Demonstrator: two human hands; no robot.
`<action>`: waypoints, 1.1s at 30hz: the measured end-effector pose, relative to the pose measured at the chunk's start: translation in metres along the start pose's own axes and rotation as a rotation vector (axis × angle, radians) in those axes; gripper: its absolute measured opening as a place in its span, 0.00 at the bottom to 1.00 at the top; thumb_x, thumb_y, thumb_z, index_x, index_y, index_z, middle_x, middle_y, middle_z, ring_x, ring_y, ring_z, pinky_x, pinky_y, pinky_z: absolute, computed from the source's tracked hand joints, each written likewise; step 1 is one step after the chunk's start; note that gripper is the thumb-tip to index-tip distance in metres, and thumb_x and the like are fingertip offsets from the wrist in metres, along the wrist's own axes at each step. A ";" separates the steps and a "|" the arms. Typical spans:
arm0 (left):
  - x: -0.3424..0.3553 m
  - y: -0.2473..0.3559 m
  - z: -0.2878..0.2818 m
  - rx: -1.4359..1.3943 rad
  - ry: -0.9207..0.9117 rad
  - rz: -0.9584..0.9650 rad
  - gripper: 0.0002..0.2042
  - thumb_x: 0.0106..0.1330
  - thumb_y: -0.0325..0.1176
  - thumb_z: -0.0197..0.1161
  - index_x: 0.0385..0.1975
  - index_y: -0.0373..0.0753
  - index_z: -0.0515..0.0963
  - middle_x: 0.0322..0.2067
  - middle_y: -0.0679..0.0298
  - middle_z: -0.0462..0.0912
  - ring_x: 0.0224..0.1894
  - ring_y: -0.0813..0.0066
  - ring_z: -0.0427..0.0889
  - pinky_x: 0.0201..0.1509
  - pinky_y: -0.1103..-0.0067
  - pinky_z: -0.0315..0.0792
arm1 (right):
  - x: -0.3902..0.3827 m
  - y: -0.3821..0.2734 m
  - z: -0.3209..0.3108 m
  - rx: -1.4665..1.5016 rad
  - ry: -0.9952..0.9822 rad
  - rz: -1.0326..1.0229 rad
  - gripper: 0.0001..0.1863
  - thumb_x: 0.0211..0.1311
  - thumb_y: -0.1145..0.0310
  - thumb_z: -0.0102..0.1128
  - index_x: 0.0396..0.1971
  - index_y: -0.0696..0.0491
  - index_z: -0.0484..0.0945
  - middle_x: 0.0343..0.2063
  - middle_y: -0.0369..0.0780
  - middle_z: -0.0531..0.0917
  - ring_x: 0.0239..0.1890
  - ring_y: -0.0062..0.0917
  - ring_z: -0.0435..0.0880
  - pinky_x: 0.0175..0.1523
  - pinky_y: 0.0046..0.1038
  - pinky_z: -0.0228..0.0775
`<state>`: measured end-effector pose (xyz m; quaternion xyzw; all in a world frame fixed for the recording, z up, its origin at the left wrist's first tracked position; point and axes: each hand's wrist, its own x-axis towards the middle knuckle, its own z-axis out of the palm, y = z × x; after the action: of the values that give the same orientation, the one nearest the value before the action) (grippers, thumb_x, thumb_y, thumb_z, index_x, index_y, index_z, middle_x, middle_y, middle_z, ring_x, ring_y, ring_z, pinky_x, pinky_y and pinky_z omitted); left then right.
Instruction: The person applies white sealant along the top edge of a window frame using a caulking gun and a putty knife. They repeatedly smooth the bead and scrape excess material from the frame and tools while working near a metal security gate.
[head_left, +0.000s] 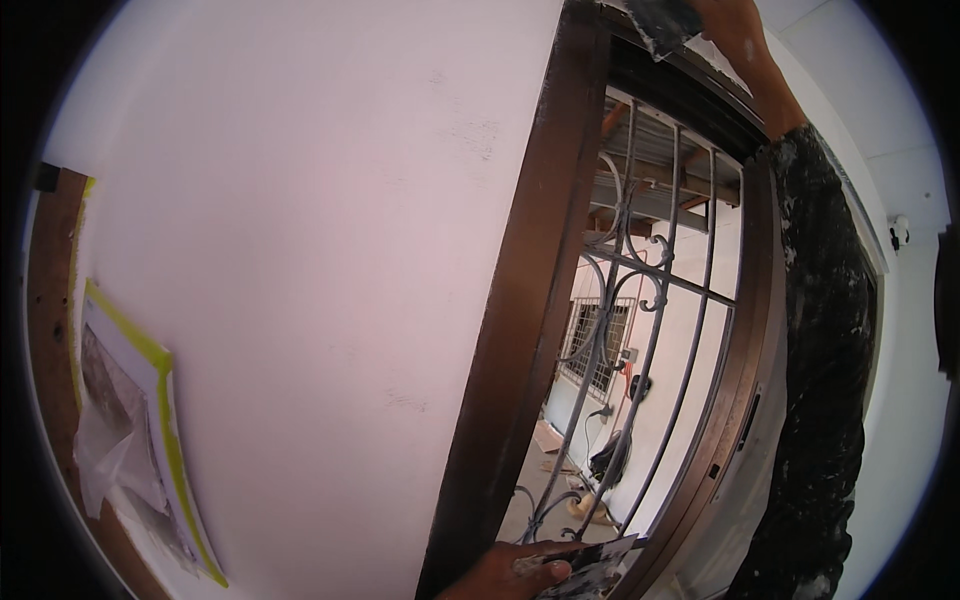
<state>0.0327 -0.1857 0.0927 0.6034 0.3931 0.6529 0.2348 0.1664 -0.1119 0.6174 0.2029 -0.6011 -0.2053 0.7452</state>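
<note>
My right hand [735,30] is raised to the top of the door frame, its arm in a putty-spotted black sleeve. It grips a dark, flat putty knife [662,25] with white smears, held against the wall above the brown frame [545,250]. Low in the view, my left hand [510,572] is closed on a flat putty-smeared blade [600,568], the thumb lying on top. Its handle is hidden. The white wall [300,250] left of the frame carries faint grey scuffs.
Curled metal bars [622,260] fill the doorway, with a yard and a barred window [600,335] beyond. At far left, yellow tape [170,400] edges a plastic-covered opening beside a brown frame [50,290]. A small white device [900,232] hangs on the right wall.
</note>
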 end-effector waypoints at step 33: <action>-0.003 0.004 -0.001 0.008 -0.024 -0.037 0.26 0.70 0.52 0.62 0.55 0.34 0.80 0.29 0.66 0.83 0.30 0.82 0.78 0.33 0.82 0.73 | 0.032 0.020 0.075 0.786 0.144 0.795 0.10 0.65 0.76 0.62 0.25 0.65 0.77 0.27 0.44 0.77 0.22 0.28 0.75 0.20 0.22 0.72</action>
<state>0.0331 -0.1905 0.0943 0.6046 0.4039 0.6397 0.2493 0.1002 -0.1177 0.6692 0.2368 -0.6103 0.3451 0.6726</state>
